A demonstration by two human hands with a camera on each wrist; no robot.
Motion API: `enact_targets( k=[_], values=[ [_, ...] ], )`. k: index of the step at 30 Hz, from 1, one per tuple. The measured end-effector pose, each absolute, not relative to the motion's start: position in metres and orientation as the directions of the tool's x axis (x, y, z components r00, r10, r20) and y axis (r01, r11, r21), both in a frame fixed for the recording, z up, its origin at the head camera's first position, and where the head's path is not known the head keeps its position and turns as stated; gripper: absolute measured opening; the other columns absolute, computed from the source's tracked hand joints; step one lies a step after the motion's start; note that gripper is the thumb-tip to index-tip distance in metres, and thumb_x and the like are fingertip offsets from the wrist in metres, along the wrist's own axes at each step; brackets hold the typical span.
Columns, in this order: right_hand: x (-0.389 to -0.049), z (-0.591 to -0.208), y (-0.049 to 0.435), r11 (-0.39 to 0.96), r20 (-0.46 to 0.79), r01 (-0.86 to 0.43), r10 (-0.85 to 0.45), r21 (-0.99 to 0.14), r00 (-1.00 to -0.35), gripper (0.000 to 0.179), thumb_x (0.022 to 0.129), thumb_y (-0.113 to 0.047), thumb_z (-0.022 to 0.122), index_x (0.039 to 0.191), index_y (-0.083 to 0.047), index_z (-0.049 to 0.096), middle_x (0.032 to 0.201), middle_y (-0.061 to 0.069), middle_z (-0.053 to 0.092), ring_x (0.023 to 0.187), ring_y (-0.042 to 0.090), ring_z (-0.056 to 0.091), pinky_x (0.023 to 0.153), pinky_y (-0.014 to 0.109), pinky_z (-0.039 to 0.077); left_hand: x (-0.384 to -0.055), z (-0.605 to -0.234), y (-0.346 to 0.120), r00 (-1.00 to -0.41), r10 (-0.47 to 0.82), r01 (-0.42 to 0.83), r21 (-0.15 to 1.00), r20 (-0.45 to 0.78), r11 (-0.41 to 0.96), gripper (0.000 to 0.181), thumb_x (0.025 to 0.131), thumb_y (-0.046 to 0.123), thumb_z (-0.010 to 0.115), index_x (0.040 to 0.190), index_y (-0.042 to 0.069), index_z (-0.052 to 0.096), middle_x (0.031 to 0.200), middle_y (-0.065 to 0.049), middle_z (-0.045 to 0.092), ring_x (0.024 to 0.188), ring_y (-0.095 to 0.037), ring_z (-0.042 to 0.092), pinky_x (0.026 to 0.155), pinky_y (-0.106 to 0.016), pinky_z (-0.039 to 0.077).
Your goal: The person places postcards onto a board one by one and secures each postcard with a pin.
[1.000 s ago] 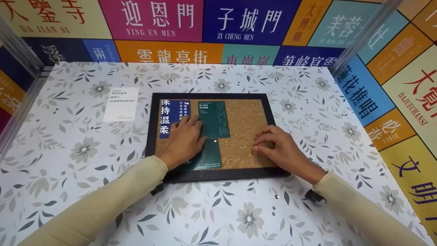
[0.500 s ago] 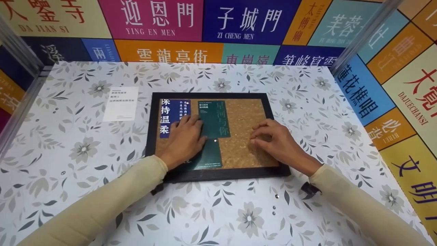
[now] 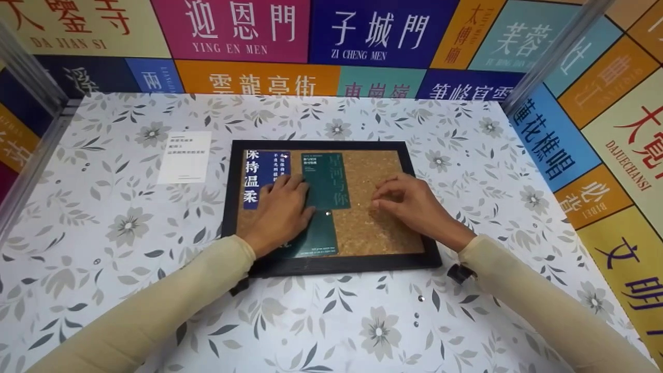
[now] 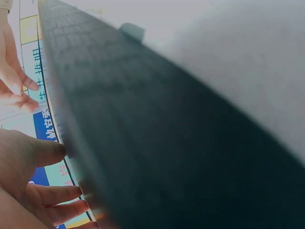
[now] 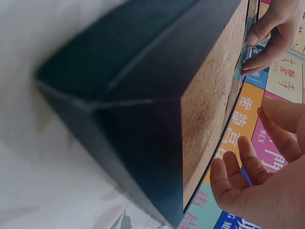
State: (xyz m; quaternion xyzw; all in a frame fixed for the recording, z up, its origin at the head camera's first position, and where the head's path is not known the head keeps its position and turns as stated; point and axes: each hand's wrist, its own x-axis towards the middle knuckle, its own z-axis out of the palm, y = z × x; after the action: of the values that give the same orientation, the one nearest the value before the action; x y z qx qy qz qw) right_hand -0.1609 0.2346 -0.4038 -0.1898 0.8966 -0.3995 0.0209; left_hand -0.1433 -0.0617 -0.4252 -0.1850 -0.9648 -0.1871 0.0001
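A cork board (image 3: pixel 386 235) in a black frame (image 3: pixel 342 264) lies on the table. A blue card (image 3: pixel 250 181) with white characters, a dark green card (image 3: pixel 323 181) and another green card (image 3: pixel 321 238) lie on the cork. Silver pin heads show at the blue card's top and between the green cards. My left hand (image 3: pixel 282 207) rests on the cards with its fingers spread. Over the bare cork at right, my right hand (image 3: pixel 406 204) pinches a tiny pin (image 5: pixel 260 110) between thumb and index fingertip, mostly hidden; the other fingers curl loosely.
A white card (image 3: pixel 184 157) with print lies left of the frame. A small shiny pin (image 3: pixel 421 298) lies on the flower-patterned tabletop (image 3: pixel 331 331) in front of the frame at right. Colourful printed panels (image 3: pixel 383 33) stand behind and at the sides.
My right hand has moved left and slightly away from me, from the board's right edge over the bare cork toward the green card. My left hand stays on the cards.
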Motion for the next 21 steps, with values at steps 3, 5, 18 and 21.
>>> enact_targets(
  k=[3, 5, 18, 21],
  values=[
    [-0.165, -0.405, 0.231, 0.607, 0.105, -0.309, -0.348, -0.732, -0.931, 0.007, 0.093, -0.003, 0.087, 0.1, -0.001, 0.085, 0.125, 0.02, 0.074, 0.12, 0.032, 0.068, 0.1, 0.043, 0.057, -0.144, -0.425, -0.062, -0.932, 0.356, 0.354, 0.363, 0.065, 0.862, 0.054, 0.11, 0.032, 0.069, 0.152, 0.0, 0.061, 0.161, -0.018, 0.055, 0.15, -0.039, 0.047, 0.118, -0.067, 0.04],
    [-0.168, -0.405, 0.229, 0.603, 0.092, -0.294, -0.342, -0.742, -0.935, 0.007, 0.094, -0.004, 0.087, 0.1, -0.001, 0.086, 0.123, 0.018, 0.074, 0.113, 0.031, 0.07, 0.094, 0.036, 0.057, -0.144, -0.426, -0.062, -0.933, 0.356, 0.352, 0.364, 0.061, 0.862, 0.054, 0.11, 0.033, 0.068, 0.153, 0.0, 0.061, 0.162, -0.018, 0.054, 0.15, -0.039, 0.046, 0.118, -0.067, 0.04],
    [-0.187, -0.405, 0.218, 0.536, 0.033, -0.216, -0.329, -0.816, -0.944, 0.012, 0.096, 0.0, 0.083, 0.107, 0.006, 0.084, 0.115, 0.019, 0.079, 0.107, 0.031, 0.078, 0.089, 0.022, 0.059, -0.144, -0.425, -0.062, -0.932, 0.357, 0.354, 0.37, 0.063, 0.859, 0.055, 0.11, 0.032, 0.069, 0.153, 0.0, 0.06, 0.163, -0.018, 0.053, 0.151, -0.039, 0.045, 0.119, -0.067, 0.039],
    [-0.191, -0.405, 0.216, 0.529, 0.009, -0.188, -0.321, -0.827, -0.947, 0.013, 0.097, -0.001, 0.082, 0.108, 0.005, 0.084, 0.114, 0.017, 0.08, 0.11, 0.03, 0.077, 0.09, 0.022, 0.058, -0.143, -0.426, -0.062, -0.934, 0.354, 0.348, 0.371, 0.054, 0.861, 0.055, 0.11, 0.033, 0.069, 0.153, 0.0, 0.06, 0.165, -0.018, 0.051, 0.153, -0.039, 0.043, 0.12, -0.067, 0.038]
  ],
)
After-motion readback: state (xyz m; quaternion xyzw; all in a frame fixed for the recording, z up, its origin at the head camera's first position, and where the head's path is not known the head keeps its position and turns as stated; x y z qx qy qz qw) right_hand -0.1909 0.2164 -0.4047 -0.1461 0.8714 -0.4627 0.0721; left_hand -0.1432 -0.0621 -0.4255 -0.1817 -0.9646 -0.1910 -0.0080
